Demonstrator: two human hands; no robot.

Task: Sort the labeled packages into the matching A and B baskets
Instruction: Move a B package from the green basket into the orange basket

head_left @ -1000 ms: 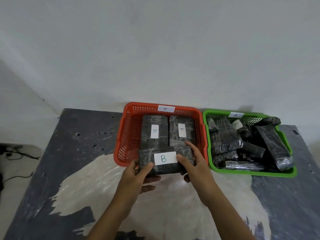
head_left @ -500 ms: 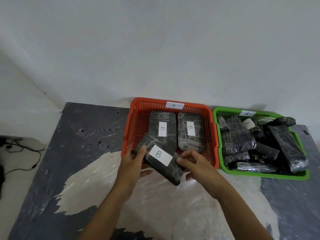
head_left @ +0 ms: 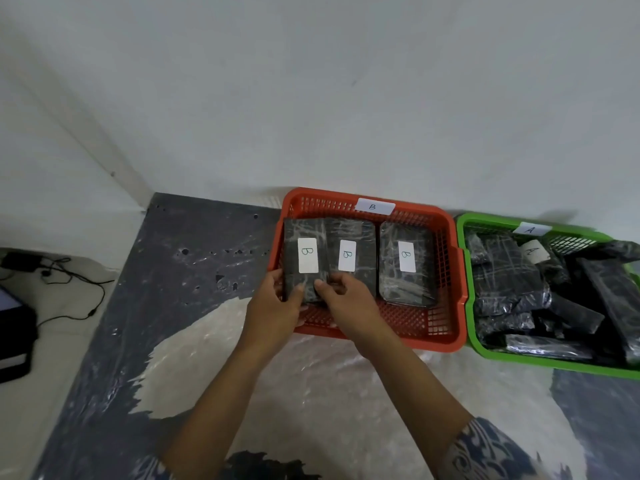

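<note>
Both hands, left (head_left: 273,306) and right (head_left: 346,303), pinch a B package (head_left: 304,261) (leftmost) in the orange basket (head_left: 446,271), fingers curled round it.

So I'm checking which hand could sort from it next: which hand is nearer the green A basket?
Right. The right hand is over the orange basket beside the green A basket; the left hand lies farther left.

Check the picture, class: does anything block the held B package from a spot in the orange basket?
Nothing visible does. Both hands hold the package at the orange basket's left end, overlapping the neighbouring B package.
</note>
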